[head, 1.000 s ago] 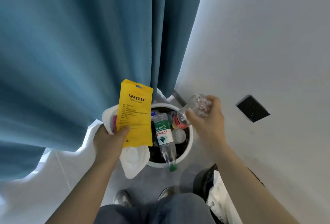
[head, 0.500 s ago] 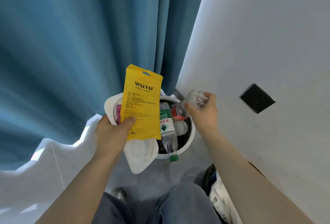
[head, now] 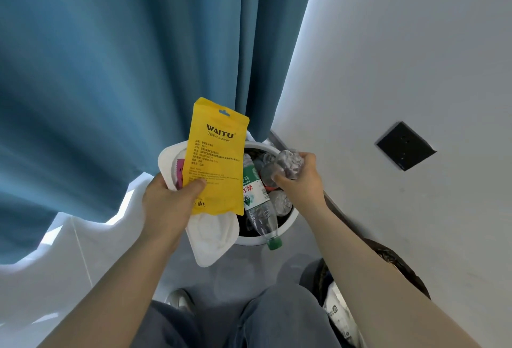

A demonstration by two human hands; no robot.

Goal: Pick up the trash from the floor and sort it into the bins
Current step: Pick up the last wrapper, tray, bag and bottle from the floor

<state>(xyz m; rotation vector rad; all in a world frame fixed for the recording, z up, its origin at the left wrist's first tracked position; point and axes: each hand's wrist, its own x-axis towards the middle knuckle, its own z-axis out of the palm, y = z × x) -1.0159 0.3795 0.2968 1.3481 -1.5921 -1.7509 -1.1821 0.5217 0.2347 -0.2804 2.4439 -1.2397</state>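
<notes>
Left hand [head: 169,203] grips yellow pouch [head: 219,159] and white tray [head: 213,234]. Right hand [head: 302,178] grasps crumpled clear bottle [head: 282,167] over white bin [head: 288,220].

You have a single view, from the camera worn on your head. It faces forward and steeply down along your forearms, so your left hand [head: 169,203] and right hand [head: 300,181] sit near the middle, close to the lens. The white bin [head: 249,241] lies just beyond them, seen from above. The wide lens bows the blue curtain [head: 110,70] at left and the wall [head: 415,42] at right. Your knees [head: 277,317] fill the bottom edge.
</notes>
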